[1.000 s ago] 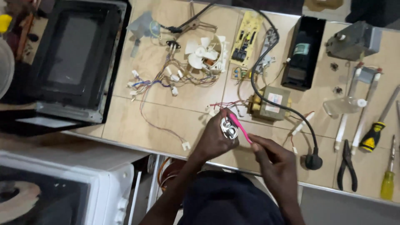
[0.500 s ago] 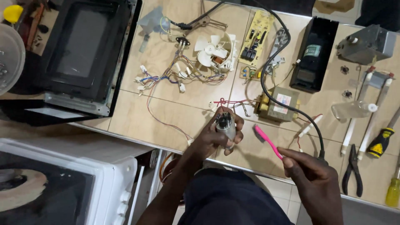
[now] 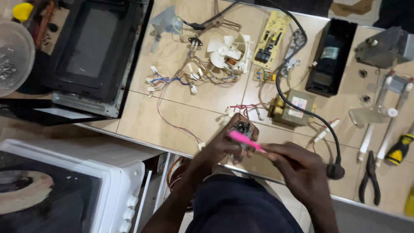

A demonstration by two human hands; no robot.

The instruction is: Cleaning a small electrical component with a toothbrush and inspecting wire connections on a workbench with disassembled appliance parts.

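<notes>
A small metal motor-like part is gripped in the left hand, held just above the near edge of the tabletop, with the fingers closed around its body and its face turned up toward the camera. A slim pink tool is pinched in the closed fingers of the right hand. The tool's long axis is laid nearly level, running from the right hand leftward and slightly up, so that its tip is brought over the part's face; whether the tip is actually touching the part cannot be told, since the tool is blurred. The part is thus found to the left of the right hand and just beyond its fingertips, while the left hand is already wrapped around it and is the nearer of the two.

Red wires are seen just beyond the part, and a boxy transformer is set on the tabletop to the right of them, crossed by a thick black power cord. A white fan in a tangle of wiring is laid further back, well apart from the hands. Black-handled pliers are set at the right, near the tabletop's edge.
</notes>
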